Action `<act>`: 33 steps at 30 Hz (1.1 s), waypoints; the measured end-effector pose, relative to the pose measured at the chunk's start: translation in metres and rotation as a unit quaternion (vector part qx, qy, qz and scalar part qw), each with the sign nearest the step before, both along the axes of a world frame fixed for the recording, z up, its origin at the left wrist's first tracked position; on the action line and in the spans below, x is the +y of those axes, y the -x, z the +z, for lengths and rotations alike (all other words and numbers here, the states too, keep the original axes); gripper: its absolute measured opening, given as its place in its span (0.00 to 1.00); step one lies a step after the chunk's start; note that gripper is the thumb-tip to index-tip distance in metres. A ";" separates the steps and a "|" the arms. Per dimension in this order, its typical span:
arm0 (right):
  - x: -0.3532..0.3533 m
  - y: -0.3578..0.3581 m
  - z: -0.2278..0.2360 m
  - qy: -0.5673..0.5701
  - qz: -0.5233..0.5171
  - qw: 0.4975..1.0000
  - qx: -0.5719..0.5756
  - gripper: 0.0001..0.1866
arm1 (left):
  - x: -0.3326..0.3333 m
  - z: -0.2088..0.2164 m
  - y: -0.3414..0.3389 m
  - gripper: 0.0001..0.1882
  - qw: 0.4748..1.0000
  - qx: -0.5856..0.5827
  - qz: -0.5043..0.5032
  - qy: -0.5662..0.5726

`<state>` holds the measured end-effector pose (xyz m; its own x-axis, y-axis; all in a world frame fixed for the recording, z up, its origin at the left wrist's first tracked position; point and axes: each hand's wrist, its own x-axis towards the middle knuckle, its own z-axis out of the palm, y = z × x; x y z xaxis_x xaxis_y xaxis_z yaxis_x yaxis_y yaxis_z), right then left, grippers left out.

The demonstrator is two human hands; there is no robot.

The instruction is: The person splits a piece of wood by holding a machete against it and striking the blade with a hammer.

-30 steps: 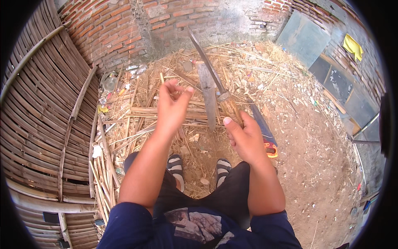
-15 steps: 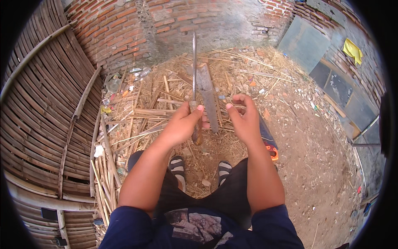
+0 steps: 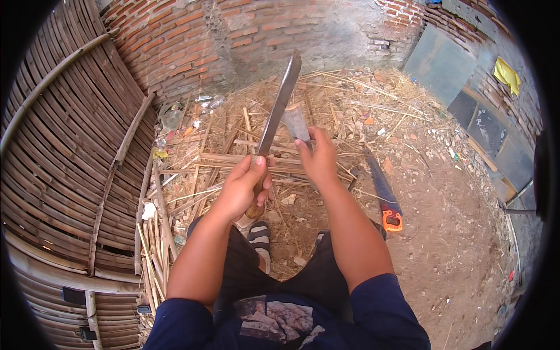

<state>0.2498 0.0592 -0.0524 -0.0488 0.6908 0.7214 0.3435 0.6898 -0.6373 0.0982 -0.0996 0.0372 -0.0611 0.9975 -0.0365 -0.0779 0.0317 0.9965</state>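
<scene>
My left hand (image 3: 240,188) is closed round the wooden handle of a machete (image 3: 281,104), whose long dark blade points up and away, leaning slightly right. Just to the right, my right hand (image 3: 321,158) grips a short grey length of wood (image 3: 296,121). The wood's pale cut end faces up and away, close beside the blade; its lower part is hidden behind my hand. On the ground right of my right forearm lies a handsaw (image 3: 384,189) with an orange and dark handle.
Split bamboo strips (image 3: 233,157) and straw litter the ground ahead. A bamboo slat wall (image 3: 64,146) rises on the left, and a brick wall (image 3: 262,35) stands at the far side. Grey boards (image 3: 440,61) lean at the far right. My sandalled feet are below my hands.
My right hand has closed on the wood, which earlier stood by my left hand. The machete has turned so its blade shows broadside and leans right. The view has shifted slightly.
</scene>
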 end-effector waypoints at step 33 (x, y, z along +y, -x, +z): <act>-0.010 0.015 -0.003 0.081 0.038 0.996 0.008 0.15 | -0.006 -0.014 0.035 0.25 1.000 0.012 0.006 0.000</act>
